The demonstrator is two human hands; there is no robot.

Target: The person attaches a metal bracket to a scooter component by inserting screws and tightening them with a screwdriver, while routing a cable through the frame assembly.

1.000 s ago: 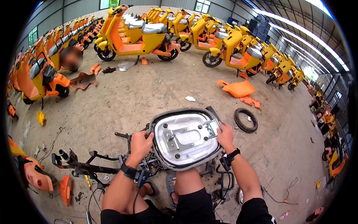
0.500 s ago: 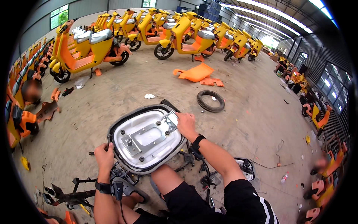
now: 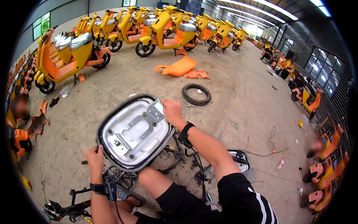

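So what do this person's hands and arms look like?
Left hand and right hand are gloveless, with black wrist straps. A black box with a white marking and dark cable sits by the left strap. The right sleeve is black, white-striped.

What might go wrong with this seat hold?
Drop: the left hand and right hand hold the upturned seat only near its edge, so a slip could drop it onto the bare knee or metal frame parts below.

Scrape: the right hand is right by the metal bracket, which might nick ungloved fingers.
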